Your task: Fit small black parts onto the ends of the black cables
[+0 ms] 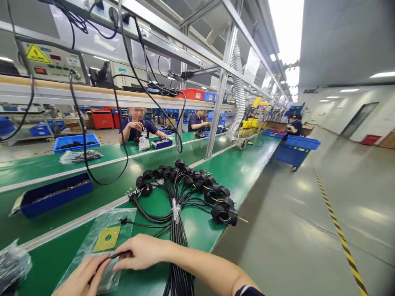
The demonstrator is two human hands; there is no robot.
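Low in the view, my left hand (83, 274) pinches a thin black cable (115, 255) between thumb and fingers. My right hand (140, 251) is closed on the same cable just to the right, with its fingers bent over it. Both hands are above a clear plastic bag (89, 238), on which lies a yellow square pad (107, 239) with a hole. Beside my right forearm runs a thick bundle of black cables (177, 234), bound with clear wrap (175, 210). Round black housings (222, 211) with bare coloured wires fan out at the cables' far ends.
A blue bin of small metal parts (58, 193) stands at left, near a plastic bag of dark parts (12, 265). Loose black cords (123, 123) hang from the shelf above. Co-workers (138, 125) sit across the green bench (240, 164). A blue cart (291, 152) stands in the aisle.
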